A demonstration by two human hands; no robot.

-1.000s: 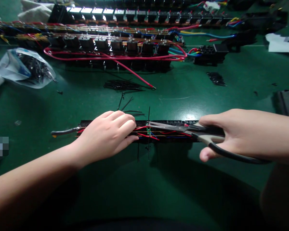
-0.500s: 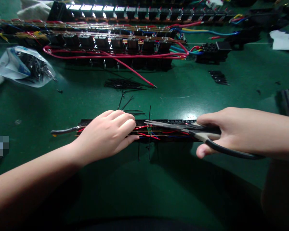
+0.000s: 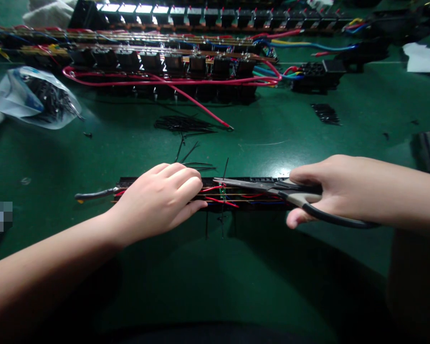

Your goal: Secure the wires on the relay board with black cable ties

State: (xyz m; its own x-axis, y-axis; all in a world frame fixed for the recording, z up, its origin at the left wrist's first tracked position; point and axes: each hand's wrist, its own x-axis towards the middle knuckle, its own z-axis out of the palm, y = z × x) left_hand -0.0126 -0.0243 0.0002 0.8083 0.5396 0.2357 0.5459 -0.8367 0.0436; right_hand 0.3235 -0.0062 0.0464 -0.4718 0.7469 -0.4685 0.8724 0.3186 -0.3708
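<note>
A long black wired strip [image 3: 258, 197] with red and blue wires lies across the green table. My left hand [image 3: 161, 200] is wrapped over its left half, holding it down. In my right hand [image 3: 329, 186] is a pair of scissors [image 3: 301, 197] with black and grey handles, held over the strip's right half. The nearly closed blades reach left to a thin black cable tie [image 3: 226, 167], whose tail stands up past the strip's far edge. More tie tails poke out below the near edge. A grey-sleeved cable [image 3: 95, 195] leaves the strip's left end.
Loose black cable ties [image 3: 184, 125] lie in a pile beyond the strip, with a smaller bundle [image 3: 326, 114] to the right. A clear plastic bag [image 3: 36, 98] of ties sits at left. Wired assemblies with a red cable [image 3: 200, 107] fill the back of the table.
My right hand and the scissors have moved slightly left and up. The cable tie's tail now leans to the right. My left hand stays on the strip.
</note>
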